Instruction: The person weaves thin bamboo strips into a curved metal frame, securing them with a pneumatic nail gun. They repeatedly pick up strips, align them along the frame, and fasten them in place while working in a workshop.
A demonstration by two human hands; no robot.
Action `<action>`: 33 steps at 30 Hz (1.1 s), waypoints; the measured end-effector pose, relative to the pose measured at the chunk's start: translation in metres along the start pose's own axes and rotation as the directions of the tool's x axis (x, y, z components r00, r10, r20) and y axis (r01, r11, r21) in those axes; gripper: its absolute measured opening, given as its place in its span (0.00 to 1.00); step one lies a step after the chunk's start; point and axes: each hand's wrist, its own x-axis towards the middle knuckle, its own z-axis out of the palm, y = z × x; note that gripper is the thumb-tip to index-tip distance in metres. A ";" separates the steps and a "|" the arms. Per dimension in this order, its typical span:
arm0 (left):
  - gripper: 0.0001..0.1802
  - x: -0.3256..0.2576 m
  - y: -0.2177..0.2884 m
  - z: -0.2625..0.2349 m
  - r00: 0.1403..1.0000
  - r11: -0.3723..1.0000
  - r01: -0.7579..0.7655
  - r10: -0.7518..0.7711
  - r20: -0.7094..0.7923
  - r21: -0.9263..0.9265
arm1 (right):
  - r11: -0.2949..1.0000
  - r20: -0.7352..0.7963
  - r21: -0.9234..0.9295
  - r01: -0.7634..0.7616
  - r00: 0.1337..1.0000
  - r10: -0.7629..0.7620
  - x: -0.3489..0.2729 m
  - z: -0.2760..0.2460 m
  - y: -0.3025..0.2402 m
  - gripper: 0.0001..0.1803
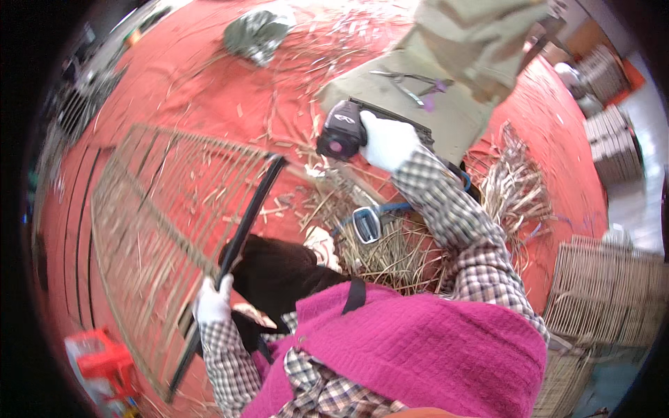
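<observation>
My left hand (212,301), in a white glove, is closed around the black edge bar (252,212) of a woven rattan panel (157,188). The panel is held tilted at my left, its thin rods fanning outward in a slatted frame. My right hand (390,143), also gloved in white, grips a black nail gun (343,130) in front of me, over a beige cloth-covered surface. A blue hose (397,206) shows under my right forearm. Pliers with purple handles (411,87) lie on the cloth beyond the nail gun.
Loose rattan strips (390,254) pile up by my legs, and another bundle (516,181) lies at the right. Stacked woven panels (603,289) stand at the far right. A red and white container (104,362) is at the lower left. Red sheeting (202,83) covers the floor.
</observation>
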 end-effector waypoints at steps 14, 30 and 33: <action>0.29 -0.007 0.003 -0.006 0.993 0.973 0.038 -0.012 0.115 -0.227 | 0.885 0.023 -0.450 0.119 0.992 -0.122 0.128 0.020 0.209 0.21; 0.30 0.022 0.014 -0.040 0.950 0.992 0.125 -0.117 0.289 -0.011 | 0.611 -0.215 -0.010 -0.792 0.598 0.772 0.158 0.001 0.329 0.37; 0.29 0.018 0.020 -0.056 0.982 0.995 0.099 -0.094 0.165 -0.017 | 0.379 -0.074 0.823 -0.422 0.583 0.809 0.102 -0.045 0.262 0.24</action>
